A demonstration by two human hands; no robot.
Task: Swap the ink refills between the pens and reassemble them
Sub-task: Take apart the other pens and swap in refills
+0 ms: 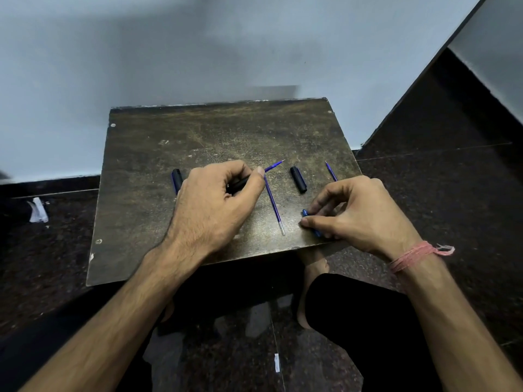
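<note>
2 black caps [298, 179] [176, 180] lie flat either side of a loose blue refill [273, 205]; second refill [330, 171] right of it; blue barrel [310, 223] near its clear end.

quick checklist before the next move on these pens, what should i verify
1. Left hand grips a dark pen part with a blue refill tip poking out: ok.
2. Loose refill lies free on the table between the hands: ok.
3. Right hand pinches a small blue piece at the table's near edge: ok, though it could slip off.
4. Black cap and the other cap within reach: ok.
5. Thin refill behind the right hand, whole length: cannot tell, partly hidden.
6. Which refill belongs to which pen: cannot tell.
</note>
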